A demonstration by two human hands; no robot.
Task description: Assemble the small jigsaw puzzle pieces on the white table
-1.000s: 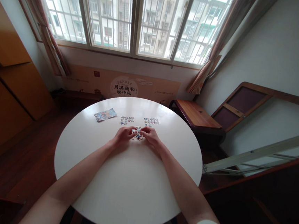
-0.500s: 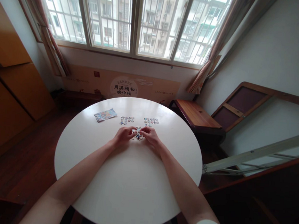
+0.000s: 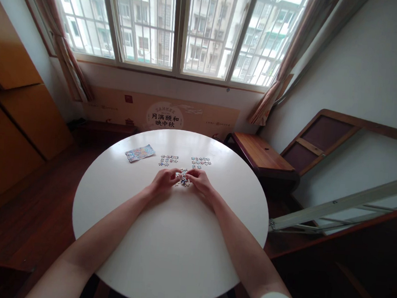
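A small heap of jigsaw pieces (image 3: 183,181) lies on the white round table (image 3: 169,239), between my two hands. At the left side of the heap, my left hand (image 3: 164,178) rests with its fingers curled inward and fingertips at the pieces; what they hold, if anything, is too small to make out. My right hand (image 3: 198,178) reaches in from the other side, thumb and forefinger pinched at what looks like a jigsaw piece. Beyond the hands, jigsaw pieces are laid out in a left group (image 3: 168,160) and a right group (image 3: 200,161).
A printed picture sheet (image 3: 140,153) lies on the table at the far left. Behind the table's right edge stands a low wooden bench (image 3: 266,152). A wooden cabinet (image 3: 9,128) is on the left, and a metal frame (image 3: 339,205) slants at the right.
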